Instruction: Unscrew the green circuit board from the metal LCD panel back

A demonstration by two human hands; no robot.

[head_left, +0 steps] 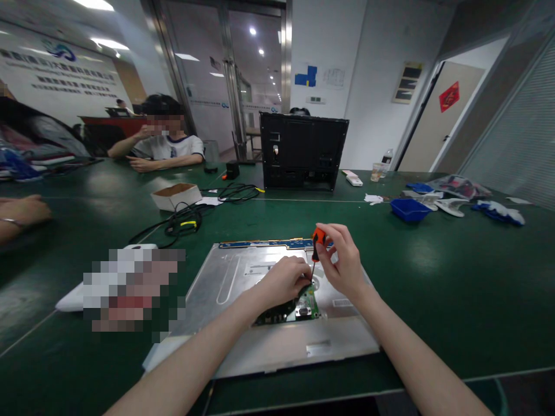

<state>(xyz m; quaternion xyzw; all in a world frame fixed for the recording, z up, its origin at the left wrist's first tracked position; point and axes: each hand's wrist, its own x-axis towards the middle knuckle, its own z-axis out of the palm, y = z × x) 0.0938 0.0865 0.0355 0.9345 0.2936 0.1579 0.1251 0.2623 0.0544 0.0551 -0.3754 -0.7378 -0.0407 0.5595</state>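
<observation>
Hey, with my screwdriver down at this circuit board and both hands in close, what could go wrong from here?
The screwdriver in the right hand could slip and scratch the green circuit board by its tip. It might also jab the left hand, whose fingertips are close beside the shaft.

The bare left grip [281,282] hides the rectangular green circuit board [309,299] toward ten o'clock; the tip of the orange-and-black screwdriver [318,242] is too small to tell. At eight o'clock, blocky blurring masks a glossy white object [104,280]. The left edge cuts off a co-worker's arm [22,215] at nine o'clock.
</observation>
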